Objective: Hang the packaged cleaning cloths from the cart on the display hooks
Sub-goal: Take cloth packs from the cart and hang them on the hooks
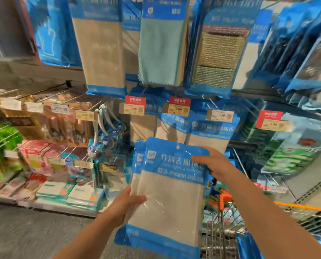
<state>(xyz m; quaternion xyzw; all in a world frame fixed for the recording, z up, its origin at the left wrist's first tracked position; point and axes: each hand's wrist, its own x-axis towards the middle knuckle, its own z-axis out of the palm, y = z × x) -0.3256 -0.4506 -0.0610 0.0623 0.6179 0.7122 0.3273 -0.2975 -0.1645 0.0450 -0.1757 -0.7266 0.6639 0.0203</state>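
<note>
Head: two hands (126, 204) (213, 163), two packs (167, 193)

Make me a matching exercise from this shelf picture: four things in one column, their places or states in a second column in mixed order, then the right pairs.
Things
1. beige cloth pack
2. teal cloth
3. scouring pads pack
4. cart handle

Places or states
A. orange, low at the right beside the shelving
B. held in both hands, left hand at its side, right hand at its top corner
C. hanging on the top row, right of the teal cloth
D. hanging on the top row, zigzag bottom edge

Pairs: 1-B, 2-D, 3-C, 4-A
</note>
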